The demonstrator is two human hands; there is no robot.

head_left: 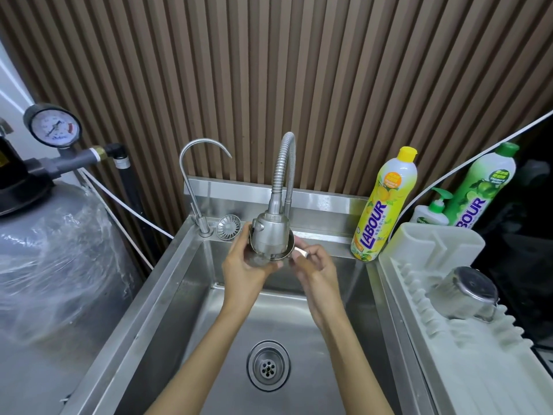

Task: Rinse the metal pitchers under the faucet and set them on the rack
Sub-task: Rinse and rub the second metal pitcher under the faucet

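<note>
A small metal pitcher (288,248) is held upright right under the spray head of the flexible faucet (271,232), which hides most of it. My left hand (244,265) wraps around the pitcher's body from the left. My right hand (315,263) pinches its handle on the right. A second metal pitcher (465,293) lies upside down on the white dish rack (443,342) to the right of the sink. I cannot tell whether water is running.
The steel sink (167,295) has a round drain (268,365) in its floor. A thin gooseneck tap (191,181) and a loose strainer (229,227) sit at the back left. Yellow (384,205) and green (478,187) detergent bottles stand by the rack. A wrapped tank with a pressure gauge (54,127) is at the left.
</note>
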